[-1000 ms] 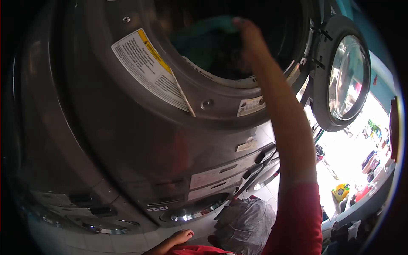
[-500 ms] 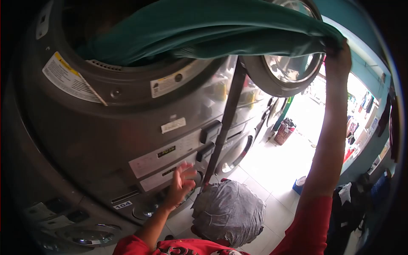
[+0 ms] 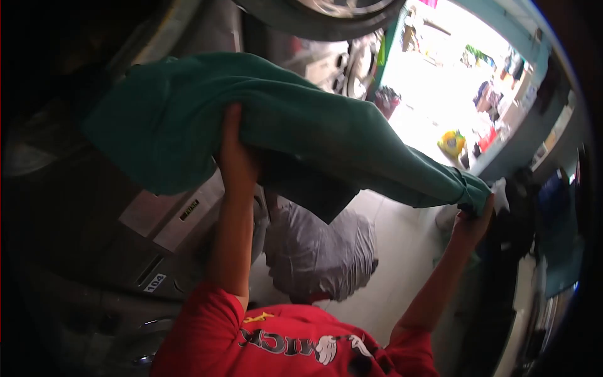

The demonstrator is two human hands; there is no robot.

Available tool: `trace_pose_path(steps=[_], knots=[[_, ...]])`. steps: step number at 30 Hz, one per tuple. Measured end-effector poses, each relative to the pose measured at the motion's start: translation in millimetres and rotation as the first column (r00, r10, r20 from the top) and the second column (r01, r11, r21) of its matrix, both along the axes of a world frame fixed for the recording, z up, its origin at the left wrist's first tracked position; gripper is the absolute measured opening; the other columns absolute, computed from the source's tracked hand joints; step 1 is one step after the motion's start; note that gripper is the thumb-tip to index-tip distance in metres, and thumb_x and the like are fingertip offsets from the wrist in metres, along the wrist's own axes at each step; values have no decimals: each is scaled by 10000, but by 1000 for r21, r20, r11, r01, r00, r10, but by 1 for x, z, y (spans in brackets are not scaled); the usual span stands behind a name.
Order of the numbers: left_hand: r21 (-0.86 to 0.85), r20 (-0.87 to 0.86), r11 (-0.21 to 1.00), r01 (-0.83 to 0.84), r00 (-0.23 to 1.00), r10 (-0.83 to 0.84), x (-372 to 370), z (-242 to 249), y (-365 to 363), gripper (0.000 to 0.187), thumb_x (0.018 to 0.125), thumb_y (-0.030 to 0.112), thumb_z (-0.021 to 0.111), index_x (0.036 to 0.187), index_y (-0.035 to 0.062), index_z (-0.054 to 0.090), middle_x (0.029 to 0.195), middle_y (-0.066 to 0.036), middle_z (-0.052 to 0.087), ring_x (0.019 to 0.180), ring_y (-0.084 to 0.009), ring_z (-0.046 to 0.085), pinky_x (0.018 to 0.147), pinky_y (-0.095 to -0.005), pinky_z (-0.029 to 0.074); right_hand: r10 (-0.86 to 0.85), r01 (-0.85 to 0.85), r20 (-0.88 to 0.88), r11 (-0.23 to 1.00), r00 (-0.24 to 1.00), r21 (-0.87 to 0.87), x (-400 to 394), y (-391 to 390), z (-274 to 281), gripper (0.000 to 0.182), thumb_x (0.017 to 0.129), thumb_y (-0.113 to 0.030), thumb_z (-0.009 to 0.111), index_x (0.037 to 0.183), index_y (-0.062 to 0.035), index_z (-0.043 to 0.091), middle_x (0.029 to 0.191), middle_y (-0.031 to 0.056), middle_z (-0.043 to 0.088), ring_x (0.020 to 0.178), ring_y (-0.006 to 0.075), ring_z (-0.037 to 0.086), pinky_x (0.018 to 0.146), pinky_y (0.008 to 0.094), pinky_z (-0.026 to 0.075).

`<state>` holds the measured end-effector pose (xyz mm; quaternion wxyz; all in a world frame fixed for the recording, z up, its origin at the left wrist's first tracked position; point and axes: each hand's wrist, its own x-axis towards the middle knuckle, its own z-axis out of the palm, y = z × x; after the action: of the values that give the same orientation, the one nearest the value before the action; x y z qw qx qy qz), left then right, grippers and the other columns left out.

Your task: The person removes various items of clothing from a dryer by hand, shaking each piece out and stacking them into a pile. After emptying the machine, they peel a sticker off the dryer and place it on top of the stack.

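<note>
A long green cloth (image 3: 301, 125) stretches across the view in front of the dark machines, its far left part near the drum opening. My left hand (image 3: 239, 154) is raised under its left half, a finger showing against the cloth and the other fingers largely hidden. At the right, my right hand (image 3: 475, 220) grips the bunched end of the cloth. Below the cloth's middle, a grey fabric bundle (image 3: 320, 251) sits close to my red shirt, partly covered by a dark flap.
The machine marked 104 (image 3: 154, 283) stands at the left. An open round door (image 3: 333, 22) hangs at the top. A basket (image 3: 387, 100) and a yellow bag (image 3: 451, 143) are near the bright doorway. Dark clothes (image 3: 518, 207) hang at the right.
My right hand has come down with the cloth end. My left hand has risen from the control panel to the cloth. More cloth is outside the drum, and the view has shifted.
</note>
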<state>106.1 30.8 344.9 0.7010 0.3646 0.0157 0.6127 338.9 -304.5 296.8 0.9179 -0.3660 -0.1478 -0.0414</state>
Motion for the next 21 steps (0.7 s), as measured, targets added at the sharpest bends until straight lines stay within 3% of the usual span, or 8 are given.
trace_pose_path(steps=[3, 8, 10, 11, 15, 17, 19, 21], knots=[[-253, -25, 952, 172, 983, -184, 7, -48, 33, 449, 845, 362, 478, 1167, 51, 440, 1133, -86, 505, 1034, -222, 495, 911, -372, 384, -189, 194, -126, 981, 974, 25, -15, -30, -19, 316, 810, -336, 564, 941, -49, 566, 849, 62, 609, 765, 178, 592, 646, 265, 459], [-337, 86, 895, 293, 956, -281, 16, -66, -13, 407, 818, 309, 541, 1119, 45, 469, 1100, -95, 517, 1001, -223, 514, 874, -380, 417, -215, 212, -86, 977, 973, -33, -31, -75, -37, 238, 814, -272, 580, 903, -53, 558, 858, 33, 579, 802, 134, 553, 745, 263, 410], [-361, -70, 865, 347, 915, -396, 22, -94, -22, 419, 815, 306, 537, 1137, 48, 466, 1125, -99, 518, 1017, -241, 514, 894, -405, 405, -490, 481, 195, 568, 850, -668, -9, -95, -82, 220, 808, -237, 585, 931, -59, 544, 930, 46, 556, 873, 144, 526, 792, 279, 394], [-370, -67, 793, 485, 837, -543, 21, -110, -24, 381, 813, 245, 548, 1129, 45, 474, 1095, -93, 533, 992, -228, 527, 873, -387, 420, -470, 642, 579, -32, 666, -766, -15, -89, -96, 242, 810, -205, 573, 1003, -69, 518, 1022, 59, 519, 965, 169, 480, 862, 296, 366], [-374, -85, 481, 793, 487, -869, 23, -137, -50, 338, 809, 130, 557, 1124, 29, 488, 1075, -86, 551, 971, -206, 543, 838, -353, 445, -43, 115, 117, 675, 992, -729, -70, 0, -105, 467, 828, -274, 532, 1225, -83, 376, 1218, 90, 420, 1115, 212, 409, 929, 333, 325], [-419, -225, 483, 769, 428, -875, 18, -138, -61, 332, 810, 123, 556, 1120, 24, 493, 1075, -83, 551, 974, -201, 541, 835, -340, 446, 298, -158, 68, 669, 952, -726, -87, 37, -110, 712, 783, -455, 538, 1317, -86, 245, 1269, 101, 376, 1151, 233, 387, 943, 365, 303], [-451, -358, 501, 739, 365, -859, 13, -143, -66, 326, 811, 116, 556, 1116, 19, 499, 1075, -81, 551, 976, -196, 539, 832, -328, 447, 556, -547, -122, 711, 822, -443, -102, 65, -108, 847, 721, -503, 583, 1338, -81, 185, 1304, 112, 328, 1153, 248, 370, 952, 369, 298], [-457, -369, 513, 727, 370, -853, 7, -155, -59, 335, 792, 107, 576, 1107, 15, 508, 1053, -75, 557, 961, -184, 539, 823, -299, 434, 653, -676, -176, 722, 736, -151, -112, 91, -116, 769, 776, -407, 580, 1339, -72, 178, 1270, 140, 343, 1137, 224, 391, 938, 362, 330]])
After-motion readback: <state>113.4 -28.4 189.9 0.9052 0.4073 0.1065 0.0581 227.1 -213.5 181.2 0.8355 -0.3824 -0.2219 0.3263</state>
